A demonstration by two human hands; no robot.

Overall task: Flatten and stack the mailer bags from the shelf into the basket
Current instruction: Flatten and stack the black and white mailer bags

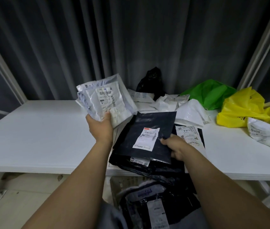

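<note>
I have both arms stretched forward over the white shelf [40, 133], the left one higher than the right. The left hand [100, 125] is raised with its back toward me. Its thumb is clamped on the near face of a bundle of white mailers [104, 98], and the fingers are hidden behind it. The bundle stands roughly upright, leaning a little left, clear of the shelf surface. The right hand [174, 146] sits lower, at the right edge of a black mailer [155, 119]. The thumb is on top and the fingers are curled under the edge, pinching it. That mailer lies label up on a black stack [147, 167] that overhangs the shelf's front edge; I cannot tell whether it is lifted off the stack. Below the edge, between my forearms, is the basket [124, 182], with mailers lying in it [149, 200]. Further back on the shelf are loose white mailers [169, 103] and a crumpled black bag [150, 81]. To the right are a green bag [212, 93] and a yellow bag [243, 111]. One more white mailer [263, 133] lies just in front of the yellow bag. A grey curtain [131, 38] hangs behind.
</note>
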